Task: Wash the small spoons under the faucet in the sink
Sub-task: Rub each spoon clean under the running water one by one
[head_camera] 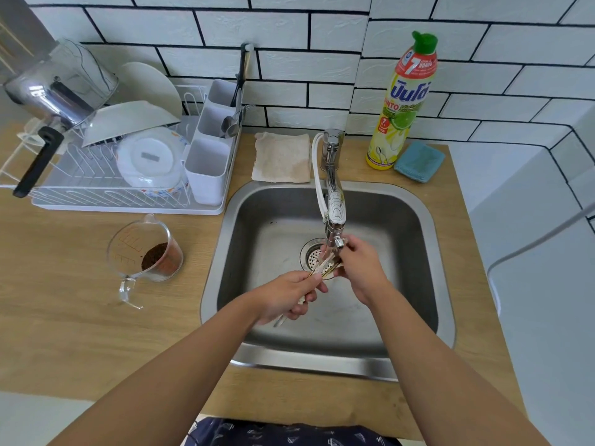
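Over the steel sink [428,252], my left hand [286,296] grips the handles of a bunch of small spoons [325,267]. Their bowl ends point up and right, under the spout of the chrome faucet [335,201]. My right hand [360,265] is closed around the bowl ends of the same spoons, just below the faucet tip. Water runs over them above the drain strainer [310,255]. Both hands hide most of the spoons, and one handle end pokes out below my left palm.
A glass measuring jug [146,249] with brown powder stands on the wooden counter left of the sink. A dish rack [106,162] with plates and a cutlery holder sits behind it. A cloth [281,157], dish soap bottle [402,101] and blue sponge [418,160] line the back.
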The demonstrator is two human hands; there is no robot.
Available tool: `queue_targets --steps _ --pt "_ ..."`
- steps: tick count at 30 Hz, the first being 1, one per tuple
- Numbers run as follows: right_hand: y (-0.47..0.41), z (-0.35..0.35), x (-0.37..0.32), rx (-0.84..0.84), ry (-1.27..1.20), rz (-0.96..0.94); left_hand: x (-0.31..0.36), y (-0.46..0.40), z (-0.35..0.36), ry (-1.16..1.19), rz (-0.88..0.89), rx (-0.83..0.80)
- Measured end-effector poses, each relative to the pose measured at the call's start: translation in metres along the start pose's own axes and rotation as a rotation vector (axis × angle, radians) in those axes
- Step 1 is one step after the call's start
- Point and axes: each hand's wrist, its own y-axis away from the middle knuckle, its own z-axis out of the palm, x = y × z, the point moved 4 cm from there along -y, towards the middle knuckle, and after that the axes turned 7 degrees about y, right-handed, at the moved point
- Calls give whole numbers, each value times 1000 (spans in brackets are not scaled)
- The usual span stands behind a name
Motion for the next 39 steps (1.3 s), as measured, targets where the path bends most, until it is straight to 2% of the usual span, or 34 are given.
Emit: queue_targets --steps 3,4,9,12,15,18,21,23,27,31,34,35,37,39 --pt "0 -9 3 18 -390 67 10 -10 2 48 44 -41" --pt "0 -11 5 -16 -423 89 15 -13 4 61 47 -42" --pt "4 -15 3 -143 -286 120 38 -32 12 -34 -33 -111" --pt "2 -28 -8 -79 -232 46 50 -40 11 -167 -65 -129" --pt "4 -44 -7 74 -323 23 53 -48 8 -231 -101 -43" --pt "5 -57 1 198 -414 45 48 -58 11 -63 -41 88" --pt "7 -64 5 232 -464 50 44 -70 21 90 60 167" --pt "8 -65 7 220 -438 38 40 -71 22 183 55 187" --pt "7 -55 2 81 -379 -9 35 -57 19 293 -83 -31" --pt "3 -38 -5 -59 -323 34 35 -48 8 35 -104 -74" --pt "-3 -33 -4 -31 -312 98 37 -41 8 -164 -9 -64" --pt "-4 -32 -2 1 -334 119 40 -38 7 -344 68 4" --pt "-6 -30 5 75 -362 146 42 -32 2 -816 246 238" --pt "-8 -20 10 92 -313 151 34 -22 -1 -1120 345 454"
